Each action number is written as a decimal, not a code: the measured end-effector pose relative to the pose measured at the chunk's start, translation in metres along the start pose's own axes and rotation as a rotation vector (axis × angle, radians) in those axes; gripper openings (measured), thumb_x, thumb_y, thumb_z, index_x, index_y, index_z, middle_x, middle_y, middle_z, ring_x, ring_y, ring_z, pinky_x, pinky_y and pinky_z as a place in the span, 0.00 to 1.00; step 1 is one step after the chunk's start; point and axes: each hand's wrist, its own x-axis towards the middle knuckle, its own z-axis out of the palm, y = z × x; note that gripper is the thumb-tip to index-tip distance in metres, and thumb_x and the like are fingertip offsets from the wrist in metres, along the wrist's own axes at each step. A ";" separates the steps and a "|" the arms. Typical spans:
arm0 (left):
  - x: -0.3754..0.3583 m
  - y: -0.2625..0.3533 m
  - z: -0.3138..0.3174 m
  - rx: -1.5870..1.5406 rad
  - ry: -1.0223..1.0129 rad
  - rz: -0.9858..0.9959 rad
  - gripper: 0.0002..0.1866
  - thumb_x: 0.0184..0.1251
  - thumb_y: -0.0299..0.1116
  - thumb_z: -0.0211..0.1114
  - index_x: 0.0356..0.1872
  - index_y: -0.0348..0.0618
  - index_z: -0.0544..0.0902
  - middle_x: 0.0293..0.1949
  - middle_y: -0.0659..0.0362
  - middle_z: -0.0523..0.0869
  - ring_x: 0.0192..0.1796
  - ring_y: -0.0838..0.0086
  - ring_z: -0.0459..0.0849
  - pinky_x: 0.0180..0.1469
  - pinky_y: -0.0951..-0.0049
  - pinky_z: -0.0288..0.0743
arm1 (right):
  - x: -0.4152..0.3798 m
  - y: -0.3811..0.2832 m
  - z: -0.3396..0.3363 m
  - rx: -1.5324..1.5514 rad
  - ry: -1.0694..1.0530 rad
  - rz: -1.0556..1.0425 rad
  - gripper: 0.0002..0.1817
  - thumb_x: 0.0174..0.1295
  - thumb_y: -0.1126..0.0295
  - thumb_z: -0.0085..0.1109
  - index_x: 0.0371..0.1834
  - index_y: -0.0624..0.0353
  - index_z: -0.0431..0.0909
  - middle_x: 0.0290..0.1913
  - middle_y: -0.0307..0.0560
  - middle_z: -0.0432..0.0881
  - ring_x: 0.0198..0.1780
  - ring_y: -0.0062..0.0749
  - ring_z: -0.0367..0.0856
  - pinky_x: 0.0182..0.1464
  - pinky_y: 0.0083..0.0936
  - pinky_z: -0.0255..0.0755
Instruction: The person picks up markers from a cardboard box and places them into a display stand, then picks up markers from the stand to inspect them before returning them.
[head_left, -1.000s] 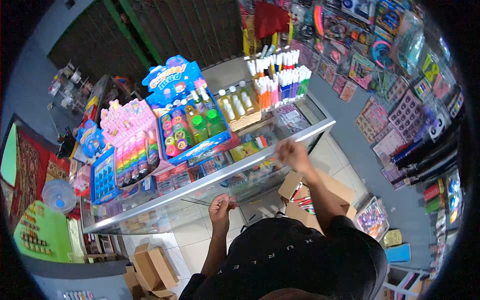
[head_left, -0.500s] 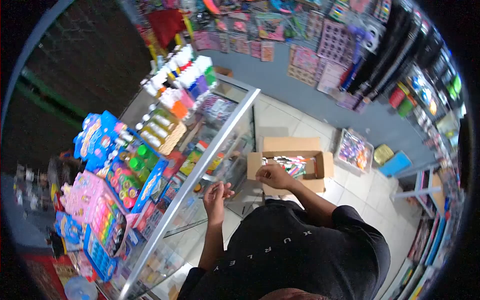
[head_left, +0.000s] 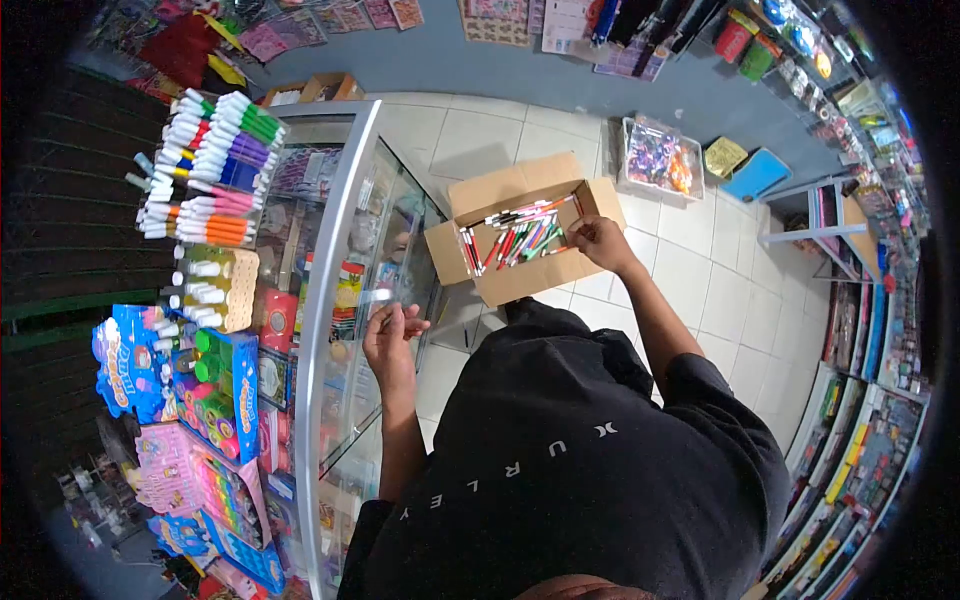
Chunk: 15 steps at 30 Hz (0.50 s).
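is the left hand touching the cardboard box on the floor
Apart. The head view shows it: the left hand is off to the side of the cardboard box, with floor visible between the two.

Cardboard box (head_left: 515, 187) partly behind right hand (head_left: 600, 243)

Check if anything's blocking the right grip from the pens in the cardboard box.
Nothing visible. The right grip is at the right end of the cardboard box; its flaps are folded outward, and the pens lie uncovered, just left of the grip in this view.
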 end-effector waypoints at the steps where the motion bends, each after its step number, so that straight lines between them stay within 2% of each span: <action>1: 0.001 0.000 0.001 0.006 -0.006 -0.001 0.10 0.71 0.33 0.60 0.46 0.38 0.78 0.39 0.52 0.87 0.31 0.72 0.86 0.36 0.75 0.75 | 0.001 0.021 -0.002 -0.075 -0.015 0.054 0.07 0.57 0.70 0.61 0.36 0.60 0.83 0.33 0.50 0.85 0.35 0.36 0.85 0.42 0.28 0.78; 3: 0.004 -0.001 0.003 0.018 -0.015 -0.003 0.10 0.71 0.33 0.59 0.47 0.38 0.78 0.39 0.52 0.87 0.31 0.72 0.86 0.36 0.74 0.76 | 0.001 0.071 -0.004 -0.227 -0.052 0.159 0.10 0.58 0.66 0.59 0.36 0.60 0.83 0.33 0.52 0.85 0.37 0.39 0.85 0.43 0.29 0.77; 5: 0.004 0.001 0.007 0.053 0.004 0.001 0.10 0.72 0.33 0.59 0.47 0.38 0.78 0.39 0.51 0.87 0.32 0.72 0.86 0.38 0.73 0.76 | -0.012 0.154 -0.002 -0.407 -0.190 0.376 0.13 0.58 0.63 0.58 0.37 0.61 0.83 0.33 0.53 0.85 0.40 0.42 0.85 0.44 0.30 0.77; 6: 0.004 0.002 0.009 0.069 0.016 0.004 0.11 0.72 0.33 0.58 0.48 0.37 0.78 0.39 0.51 0.87 0.32 0.71 0.86 0.38 0.72 0.77 | -0.031 0.247 0.007 -0.384 -0.046 0.024 0.12 0.57 0.63 0.61 0.28 0.63 0.79 0.21 0.45 0.81 0.21 0.31 0.79 0.28 0.29 0.76; 7: 0.004 0.003 0.010 0.107 0.037 -0.004 0.11 0.72 0.33 0.58 0.48 0.37 0.77 0.39 0.50 0.87 0.33 0.70 0.85 0.40 0.70 0.78 | -0.037 0.256 -0.002 -0.330 -0.456 0.691 0.09 0.58 0.65 0.60 0.29 0.60 0.80 0.21 0.45 0.80 0.20 0.33 0.77 0.25 0.33 0.74; 8: 0.004 0.002 0.010 0.118 0.066 -0.010 0.11 0.72 0.32 0.58 0.48 0.36 0.77 0.38 0.50 0.86 0.34 0.70 0.85 0.40 0.69 0.78 | -0.045 0.329 0.004 -0.227 -0.638 0.908 0.05 0.60 0.67 0.59 0.31 0.56 0.80 0.21 0.44 0.79 0.19 0.33 0.77 0.21 0.34 0.72; 12: 0.003 -0.010 0.004 0.137 0.135 -0.048 0.12 0.71 0.32 0.58 0.49 0.35 0.76 0.38 0.49 0.85 0.36 0.68 0.84 0.40 0.66 0.78 | -0.085 0.282 -0.003 -0.199 -0.496 1.003 0.07 0.58 0.65 0.60 0.33 0.56 0.82 0.22 0.44 0.81 0.22 0.33 0.82 0.21 0.32 0.77; 15: -0.004 -0.023 0.011 0.135 0.223 -0.131 0.13 0.71 0.33 0.59 0.50 0.35 0.75 0.39 0.48 0.85 0.34 0.68 0.85 0.40 0.67 0.78 | -0.058 0.289 0.017 -0.190 -0.548 0.889 0.09 0.57 0.63 0.59 0.32 0.57 0.81 0.21 0.44 0.81 0.21 0.31 0.81 0.23 0.29 0.79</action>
